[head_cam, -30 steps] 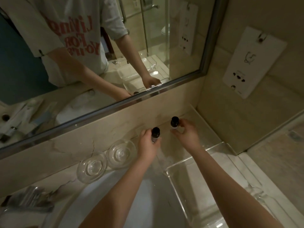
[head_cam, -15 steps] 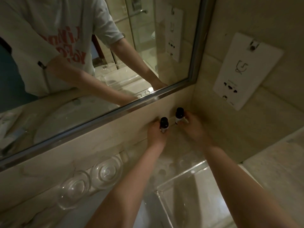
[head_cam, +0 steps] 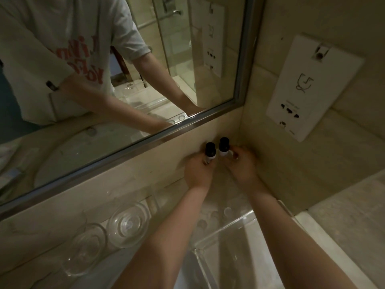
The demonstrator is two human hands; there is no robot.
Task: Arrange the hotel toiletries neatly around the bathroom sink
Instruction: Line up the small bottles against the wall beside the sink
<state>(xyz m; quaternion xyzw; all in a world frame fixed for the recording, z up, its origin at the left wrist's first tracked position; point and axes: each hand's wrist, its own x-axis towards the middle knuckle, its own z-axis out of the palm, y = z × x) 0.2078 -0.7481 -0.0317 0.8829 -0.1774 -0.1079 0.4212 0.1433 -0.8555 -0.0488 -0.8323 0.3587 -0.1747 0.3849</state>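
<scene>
Two black-capped bottles stand upright, nearly touching, just right of frame centre in the wall corner under the mirror [head_cam: 145, 80]. Left hand [head_cam: 198, 172] pinches left bottle [head_cam: 210, 152] and right hand [head_cam: 241, 163] pinches right bottle [head_cam: 224, 147], each bottle just beyond its own hand. Clear tray [head_cam: 231, 232] lower centre, contents unreadable; glass dishes [head_cam: 129, 223] lower left.
</scene>
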